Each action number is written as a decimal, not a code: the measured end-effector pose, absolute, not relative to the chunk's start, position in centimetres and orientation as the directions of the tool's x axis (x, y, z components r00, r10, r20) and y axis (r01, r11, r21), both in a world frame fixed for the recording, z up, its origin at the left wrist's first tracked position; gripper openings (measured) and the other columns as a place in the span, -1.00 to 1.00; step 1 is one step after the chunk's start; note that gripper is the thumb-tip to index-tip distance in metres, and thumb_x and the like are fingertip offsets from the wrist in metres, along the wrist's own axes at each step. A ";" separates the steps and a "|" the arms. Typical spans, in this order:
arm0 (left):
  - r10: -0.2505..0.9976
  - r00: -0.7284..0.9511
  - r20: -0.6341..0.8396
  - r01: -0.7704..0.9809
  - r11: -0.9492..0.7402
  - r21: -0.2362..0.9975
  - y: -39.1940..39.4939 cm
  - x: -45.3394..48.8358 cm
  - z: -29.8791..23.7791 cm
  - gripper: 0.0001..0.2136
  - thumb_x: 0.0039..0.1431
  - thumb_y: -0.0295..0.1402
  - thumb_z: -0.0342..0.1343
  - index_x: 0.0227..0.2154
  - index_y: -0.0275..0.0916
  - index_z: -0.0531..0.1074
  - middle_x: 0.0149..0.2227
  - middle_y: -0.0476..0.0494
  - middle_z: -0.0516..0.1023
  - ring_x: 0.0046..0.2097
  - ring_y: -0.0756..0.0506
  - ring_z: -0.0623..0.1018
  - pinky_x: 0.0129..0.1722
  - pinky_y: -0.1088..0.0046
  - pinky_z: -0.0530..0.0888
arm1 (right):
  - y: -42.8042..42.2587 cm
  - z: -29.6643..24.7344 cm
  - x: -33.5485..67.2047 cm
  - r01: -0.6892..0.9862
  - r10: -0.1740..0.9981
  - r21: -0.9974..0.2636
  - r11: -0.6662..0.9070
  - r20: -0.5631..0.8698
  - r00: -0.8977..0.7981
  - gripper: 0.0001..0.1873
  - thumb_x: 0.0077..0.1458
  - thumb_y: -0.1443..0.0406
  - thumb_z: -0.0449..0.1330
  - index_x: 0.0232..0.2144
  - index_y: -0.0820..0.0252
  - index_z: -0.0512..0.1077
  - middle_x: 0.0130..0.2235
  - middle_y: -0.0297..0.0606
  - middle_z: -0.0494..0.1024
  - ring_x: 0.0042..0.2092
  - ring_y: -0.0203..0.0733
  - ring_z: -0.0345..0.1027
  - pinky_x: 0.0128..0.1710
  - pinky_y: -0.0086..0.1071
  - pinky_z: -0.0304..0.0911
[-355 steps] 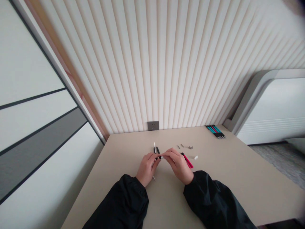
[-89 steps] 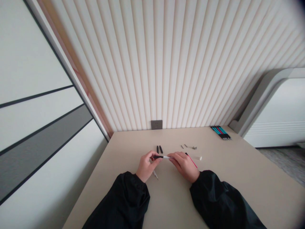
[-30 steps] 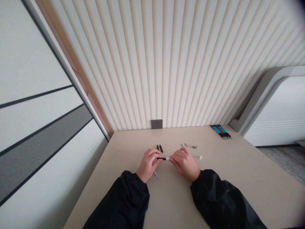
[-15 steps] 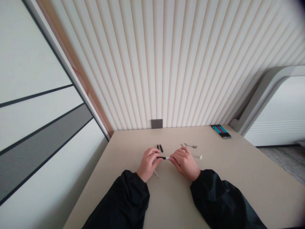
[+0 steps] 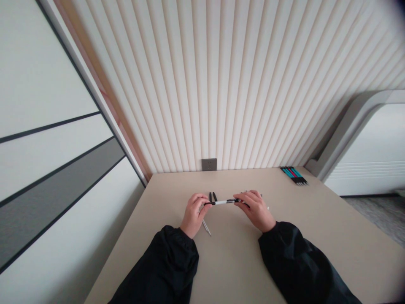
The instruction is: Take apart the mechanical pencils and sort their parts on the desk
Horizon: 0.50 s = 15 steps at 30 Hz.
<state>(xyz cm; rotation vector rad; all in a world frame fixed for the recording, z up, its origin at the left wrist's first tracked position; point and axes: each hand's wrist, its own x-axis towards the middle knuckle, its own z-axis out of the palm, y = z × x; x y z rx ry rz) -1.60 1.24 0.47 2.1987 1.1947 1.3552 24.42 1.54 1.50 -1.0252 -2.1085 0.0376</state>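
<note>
Between my two hands a pen [image 5: 222, 202] with a white barrel and black ends is held level, just above the table. My left hand [image 5: 193, 213] pinches its black left end between thumb and fingers. On the other side, my right hand [image 5: 253, 207] is closed around its black right end. Two short black pen grips [image 5: 213, 196] lie right behind the pen. Thin pen refills [image 5: 206, 228] rest on the table beside my left hand, partly covered by it. Small parts behind my right hand are mostly hidden.
A row of several pens [image 5: 294, 175], blue-green with one red, lies at the table's back right. The beige table [image 5: 230, 261] meets a ribbed wall with a dark socket [image 5: 209, 164]. A white cabinet [image 5: 104, 202] borders the left, a pale headboard [image 5: 370, 147] the right.
My right hand has moved right and slid along to the pen's right end, baring the white barrel. The pen has risen slightly in view. My left hand keeps its pinch.
</note>
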 end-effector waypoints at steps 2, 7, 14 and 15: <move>0.775 0.206 0.597 0.498 -0.608 0.618 1.2 -1.5 0.5 -0.94 0.22 -0.37 0.08 -0.33 -0.22 0.41 -0.21 -0.14 0.42 -0.13 -0.11 0.47 -0.08 0.29 0.41 | 1.5 1.7 24.5 0.647 0.670 -0.335 0.685 0.638 -0.379 -0.80 0.25 0.22 0.09 -0.14 0.08 0.46 -0.25 -0.25 0.57 -0.22 -0.19 0.43 -0.09 -0.24 0.19; 0.760 0.226 0.609 0.499 -0.627 0.597 0.9 -1.4 0.6 -0.95 0.20 -0.37 0.10 -0.33 -0.22 0.41 -0.20 -0.16 0.41 -0.11 -0.13 0.46 -0.08 0.27 0.41 | 1.5 1.7 24.6 0.641 0.695 -0.363 0.676 0.603 -0.391 -0.77 0.28 0.21 0.04 -0.29 0.12 0.48 -0.40 -0.28 0.53 -0.32 -0.21 0.37 -0.15 -0.25 0.18; 0.763 0.252 0.595 0.523 -0.624 0.580 0.6 -1.4 0.9 -0.87 0.21 -0.33 0.11 -0.19 -0.20 0.42 -0.16 -0.18 0.41 -0.07 -0.15 0.44 -0.03 0.24 0.38 | 1.7 1.2 24.6 0.637 0.693 -0.384 0.668 0.633 -0.345 -0.76 0.29 0.24 0.03 -0.34 0.14 0.46 -0.39 -0.27 0.52 -0.31 -0.20 0.36 -0.18 -0.26 0.17; 0.772 0.247 0.586 0.525 -0.615 0.589 0.6 -1.4 0.9 -0.86 0.22 -0.34 0.09 -0.18 -0.20 0.42 -0.15 -0.19 0.41 -0.06 -0.15 0.43 -0.02 0.24 0.37 | 1.6 1.2 24.6 0.639 0.694 -0.389 0.664 0.638 -0.333 -0.77 0.28 0.25 0.04 -0.33 0.14 0.46 -0.38 -0.26 0.52 -0.30 -0.19 0.36 -0.17 -0.25 0.17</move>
